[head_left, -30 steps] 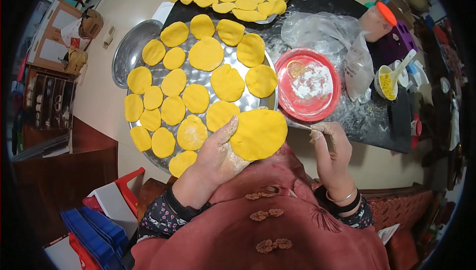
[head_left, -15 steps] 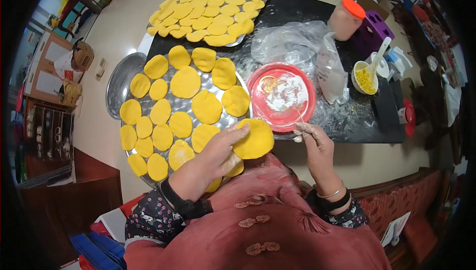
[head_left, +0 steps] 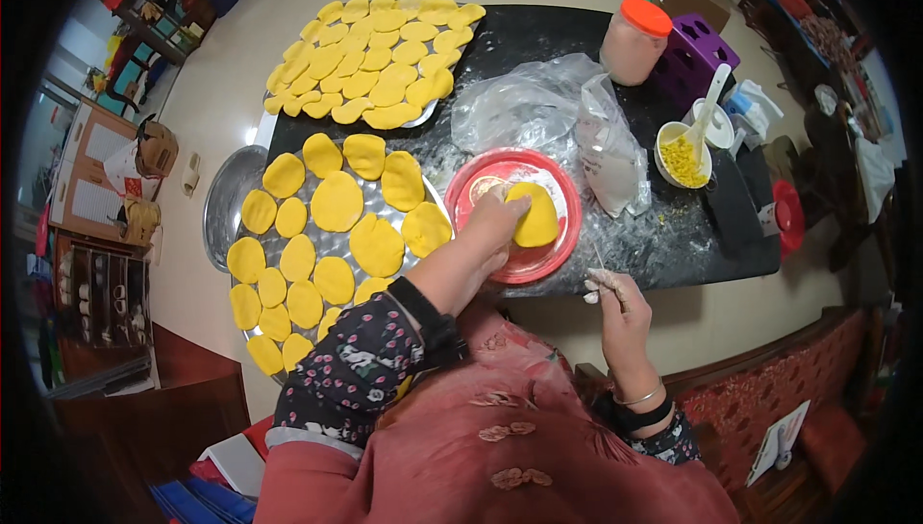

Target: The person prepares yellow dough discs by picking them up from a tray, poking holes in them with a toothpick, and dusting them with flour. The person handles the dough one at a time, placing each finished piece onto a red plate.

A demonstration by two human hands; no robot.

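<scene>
My left hand (head_left: 487,233) grips a flat yellow dough round (head_left: 535,216) by its left edge, over the red plate (head_left: 569,244) with white flour (head_left: 546,180) in it. Floury, my right hand (head_left: 621,307) is beyond the plate's right side at the table's front edge, its fingertips pinched on a thin stick (head_left: 600,256). Left of the plate, a round metal tray (head_left: 316,211) carries many dough rounds of differing sizes. My left sleeve covers the tray's near right part.
A second tray of crowded dough rounds (head_left: 383,55) lies at the far left of the black table (head_left: 543,29). Behind the plate are a clear plastic bag (head_left: 524,99) and a flour bag (head_left: 612,154). Rightward stand a red-lidded jar (head_left: 635,41), a purple box (head_left: 690,58) and a bowl of yellow bits (head_left: 684,156).
My left hand has carried the dough round rightward from the tray's edge to over the red plate. My right hand has drawn slightly down and right, keeping the stick. The view has shifted.
</scene>
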